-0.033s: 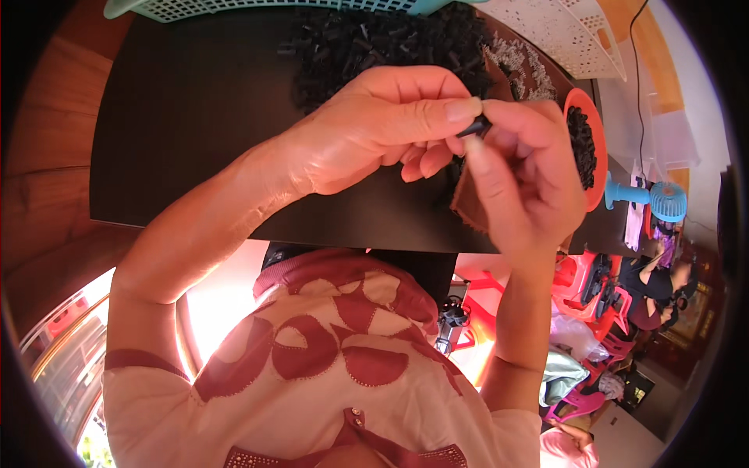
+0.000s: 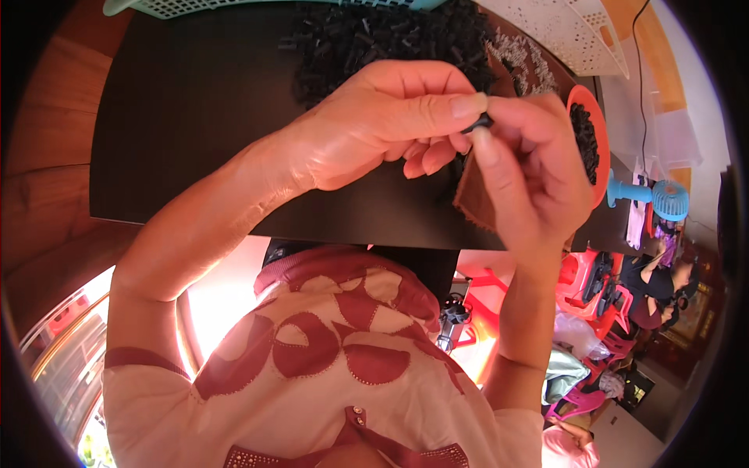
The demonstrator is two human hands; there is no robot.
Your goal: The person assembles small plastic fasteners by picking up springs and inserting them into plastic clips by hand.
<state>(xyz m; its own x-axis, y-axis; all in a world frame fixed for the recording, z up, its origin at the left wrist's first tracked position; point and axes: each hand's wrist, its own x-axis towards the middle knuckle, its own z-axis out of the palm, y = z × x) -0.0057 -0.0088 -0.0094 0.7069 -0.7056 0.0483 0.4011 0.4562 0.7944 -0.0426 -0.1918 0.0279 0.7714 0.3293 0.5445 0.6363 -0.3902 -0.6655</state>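
A small black tube-like piece [image 2: 479,122] is pinched between both hands above the dark table. My left hand [image 2: 406,113] holds its left end with thumb and forefinger, the other fingers curled beneath. On the other end, the thumb and forefinger of my right hand [image 2: 530,160] close in; the fingertips cover most of the piece. Behind my hands lies a large heap of short black tubes [image 2: 367,43]. Small silvery metal parts [image 2: 524,58] lie on a brown cloth [image 2: 477,199] to the right. Beside my right hand stands an orange-red bowl [image 2: 598,148] of small black pieces.
A teal basket [image 2: 257,6] and a cream perforated basket [image 2: 573,35] stand along the far side of the dark table [image 2: 179,117]. A small blue fan [image 2: 669,200] is at the right. Beyond are red plastic chairs [image 2: 577,273] and other people [image 2: 659,285].
My right hand has shifted slightly to the right, and its fingertips sit a little differently on the black piece. My left hand stays nearly in place.
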